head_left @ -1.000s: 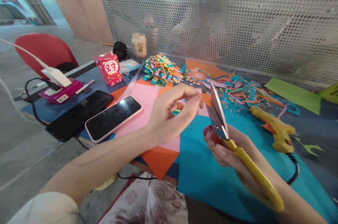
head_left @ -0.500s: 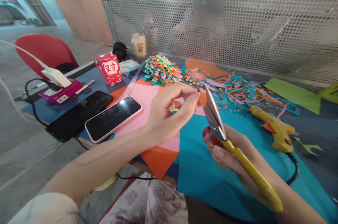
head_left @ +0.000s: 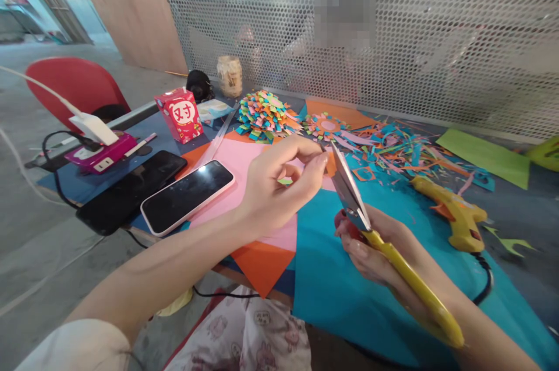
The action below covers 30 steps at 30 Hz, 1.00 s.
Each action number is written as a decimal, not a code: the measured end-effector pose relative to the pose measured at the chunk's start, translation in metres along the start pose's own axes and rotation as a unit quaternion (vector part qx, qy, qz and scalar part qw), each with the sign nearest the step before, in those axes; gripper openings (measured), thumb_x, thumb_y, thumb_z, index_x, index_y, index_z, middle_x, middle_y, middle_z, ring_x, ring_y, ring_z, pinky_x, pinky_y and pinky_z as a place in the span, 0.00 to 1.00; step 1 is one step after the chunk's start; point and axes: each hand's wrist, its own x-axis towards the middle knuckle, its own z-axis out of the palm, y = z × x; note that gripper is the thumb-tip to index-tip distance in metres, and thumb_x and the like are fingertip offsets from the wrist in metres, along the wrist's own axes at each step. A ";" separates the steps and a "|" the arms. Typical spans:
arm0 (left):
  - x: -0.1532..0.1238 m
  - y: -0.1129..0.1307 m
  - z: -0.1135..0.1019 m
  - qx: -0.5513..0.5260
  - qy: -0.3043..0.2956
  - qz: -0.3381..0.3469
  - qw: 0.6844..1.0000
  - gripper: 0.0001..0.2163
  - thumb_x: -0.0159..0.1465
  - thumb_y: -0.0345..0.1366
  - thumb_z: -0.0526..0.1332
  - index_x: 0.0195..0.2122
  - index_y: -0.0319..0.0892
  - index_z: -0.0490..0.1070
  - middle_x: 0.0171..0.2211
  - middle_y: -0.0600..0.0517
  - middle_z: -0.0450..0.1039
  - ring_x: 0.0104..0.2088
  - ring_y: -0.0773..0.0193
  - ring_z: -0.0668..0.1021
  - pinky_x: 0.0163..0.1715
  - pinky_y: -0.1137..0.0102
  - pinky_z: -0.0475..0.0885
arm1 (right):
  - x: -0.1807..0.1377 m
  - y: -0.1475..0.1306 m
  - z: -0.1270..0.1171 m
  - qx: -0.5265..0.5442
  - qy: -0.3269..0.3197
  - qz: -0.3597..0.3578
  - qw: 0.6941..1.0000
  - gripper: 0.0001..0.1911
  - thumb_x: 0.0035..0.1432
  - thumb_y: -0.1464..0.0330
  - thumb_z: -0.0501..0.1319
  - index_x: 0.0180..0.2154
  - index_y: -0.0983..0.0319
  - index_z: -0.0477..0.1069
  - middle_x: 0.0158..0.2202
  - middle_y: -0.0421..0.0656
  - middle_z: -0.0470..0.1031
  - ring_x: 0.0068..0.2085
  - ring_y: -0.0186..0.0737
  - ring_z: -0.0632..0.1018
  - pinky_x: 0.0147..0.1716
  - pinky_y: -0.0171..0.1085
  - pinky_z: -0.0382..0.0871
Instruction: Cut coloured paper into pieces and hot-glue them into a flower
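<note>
My left hand (head_left: 286, 182) pinches a small piece of orange paper (head_left: 331, 165) between thumb and fingertips. In my right hand (head_left: 371, 243) is a pair of scissors (head_left: 349, 191) with yellow handles, its blades pointing up at the orange piece. The blades lie close to the paper; whether they are fully closed on it I cannot tell. Below my hands are a large blue sheet (head_left: 336, 295), a pink sheet (head_left: 227, 199) and an orange sheet (head_left: 264, 269). Behind them sit a round bundle of fringed colored paper (head_left: 266, 117) and a flatter fringed paper flower (head_left: 327, 125).
Paper scraps (head_left: 402, 147) pile up at the back right. A yellow glue gun (head_left: 454, 214) lies at the right, its cord trailing. On the left are a white-edged phone (head_left: 187, 196), a black phone-like slab (head_left: 131, 190), a purple power strip (head_left: 102, 152) and a red box (head_left: 179, 115).
The scissors have shifted slightly left, and their blades have come closer together at the orange paper. My left hand has barely moved, still pinching the piece.
</note>
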 end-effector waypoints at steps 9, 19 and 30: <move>-0.003 0.000 0.002 0.019 -0.021 0.011 1.000 0.07 0.63 0.29 0.59 0.27 0.41 0.66 0.22 0.55 0.70 0.22 0.73 0.72 0.17 0.80 0.64 | 0.001 0.001 -0.002 0.018 -0.001 -0.042 0.999 0.24 0.50 0.47 0.67 0.31 0.59 0.64 0.24 0.35 0.61 0.21 0.27 0.57 0.15 0.31 0.47; -0.004 0.001 0.002 0.003 -0.034 -0.005 0.999 0.08 0.63 0.30 0.58 0.26 0.41 0.66 0.22 0.55 0.69 0.23 0.73 0.71 0.16 0.81 0.64 | 0.000 0.005 -0.005 0.004 -0.006 -0.057 0.998 0.24 0.53 0.46 0.64 0.32 0.59 0.64 0.24 0.35 0.61 0.20 0.27 0.55 0.14 0.32 0.47; -0.002 0.001 0.000 -0.011 -0.013 -0.032 0.999 0.08 0.64 0.34 0.59 0.27 0.42 0.67 0.23 0.54 0.69 0.22 0.73 0.72 0.14 0.81 0.63 | -0.002 0.004 -0.005 0.012 -0.005 -0.049 0.999 0.22 0.52 0.49 0.66 0.32 0.59 0.65 0.24 0.35 0.61 0.19 0.26 0.55 0.14 0.31 0.46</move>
